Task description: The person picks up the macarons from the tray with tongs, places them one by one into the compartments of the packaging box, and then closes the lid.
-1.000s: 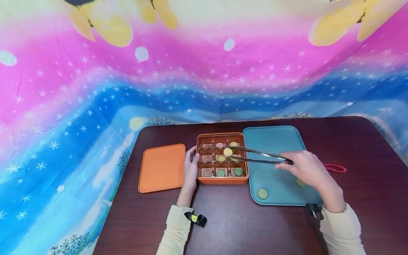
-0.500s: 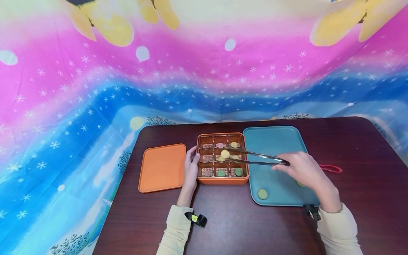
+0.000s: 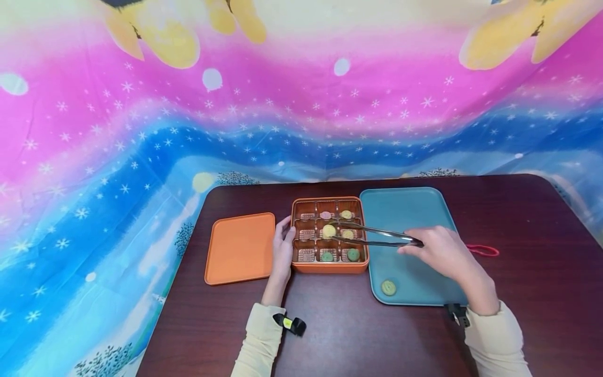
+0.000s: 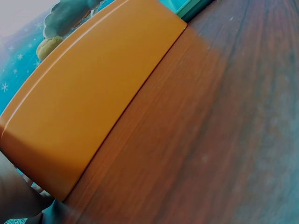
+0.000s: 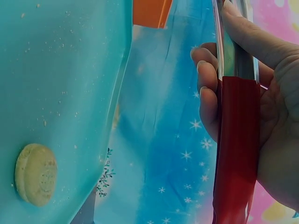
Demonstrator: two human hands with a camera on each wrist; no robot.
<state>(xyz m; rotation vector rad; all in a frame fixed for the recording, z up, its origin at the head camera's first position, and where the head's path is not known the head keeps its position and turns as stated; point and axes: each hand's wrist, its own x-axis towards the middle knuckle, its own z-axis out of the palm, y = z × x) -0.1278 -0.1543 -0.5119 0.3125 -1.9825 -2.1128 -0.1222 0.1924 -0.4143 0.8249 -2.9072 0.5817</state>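
My right hand (image 3: pixel 440 250) grips metal tongs (image 3: pixel 388 243) with a red handle (image 5: pixel 237 149). Between the tongs' tips a pale yellow cookie (image 3: pixel 328 231) is held over the middle compartment of an orange box (image 3: pixel 330 268). Against the box's left side rests my left hand (image 3: pixel 282 251), thumb at the rim. Other compartments hold a pink cookie (image 3: pixel 325 215), yellow cookies (image 3: pixel 346 214) and green cookies (image 3: pixel 353 255). In the left wrist view the box's orange wall (image 4: pixel 93 93) fills much of the picture, with part of my left hand (image 4: pixel 18 191) at its corner.
A teal tray (image 3: pixel 405 201) stands right of the box, with a greenish cookie (image 3: pixel 388 287) near its front left corner; crumbs show on it in the right wrist view. Left of my left hand lies a flat orange lid (image 3: pixel 240 248). A patterned cloth (image 3: pixel 301 104) hangs behind the table.
My right hand and the tongs have moved left, carrying the pale yellow cookie from the middle compartment's right edge to over its middle, slightly lower in view. The left hand stays at the box.
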